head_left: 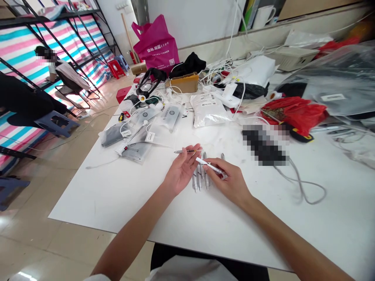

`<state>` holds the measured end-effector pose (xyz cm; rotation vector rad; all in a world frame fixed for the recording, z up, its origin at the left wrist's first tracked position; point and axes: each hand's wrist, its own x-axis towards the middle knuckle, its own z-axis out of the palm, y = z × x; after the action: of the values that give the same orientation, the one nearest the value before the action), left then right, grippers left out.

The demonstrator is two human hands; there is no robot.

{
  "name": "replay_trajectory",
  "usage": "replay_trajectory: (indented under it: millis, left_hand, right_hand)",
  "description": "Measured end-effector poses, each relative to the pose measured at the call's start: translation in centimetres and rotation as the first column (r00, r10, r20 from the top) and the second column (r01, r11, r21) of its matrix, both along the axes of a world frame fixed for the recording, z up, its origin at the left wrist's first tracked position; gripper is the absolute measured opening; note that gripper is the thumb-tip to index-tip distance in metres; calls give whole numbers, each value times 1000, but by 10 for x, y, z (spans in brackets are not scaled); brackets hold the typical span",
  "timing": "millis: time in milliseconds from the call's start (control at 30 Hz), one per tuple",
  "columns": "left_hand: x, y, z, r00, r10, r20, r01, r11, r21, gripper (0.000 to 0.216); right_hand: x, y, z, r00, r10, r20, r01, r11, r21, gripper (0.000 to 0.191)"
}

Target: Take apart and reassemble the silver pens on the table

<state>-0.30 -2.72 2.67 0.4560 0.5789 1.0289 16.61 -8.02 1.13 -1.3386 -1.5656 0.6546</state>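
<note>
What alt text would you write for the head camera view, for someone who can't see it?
Two bare hands work over a white table: the left hand holds a thin silver pen, and the right hand holds a slim white pen above a row of silver pens. White sealed pouches and tangled white cables lie beyond.

magenta tote bag (156,45), red stool (116,68)
</note>
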Motion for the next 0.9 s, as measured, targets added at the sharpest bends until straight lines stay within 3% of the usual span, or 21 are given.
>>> replay_trajectory:
  millis: [333, 633, 900]
  left_hand:
    - [6, -10, 2, 981, -112, -161, 134, 982, 130, 35]
    - [6, -8, -5, 978, -139, -156, 157, 982, 106, 35]
    - [8, -10, -7, 970, -156, -187, 177, 979, 102, 36]
  right_hand:
    - [-5, -3, -3, 998, -4, 65, -7, 986, 165, 18]
    - [-5, -4, 1, 993, -61, -104, 62, 998, 0, 19]
    - [5, 3, 3, 951, -135, -278, 122, 990, -65, 24]
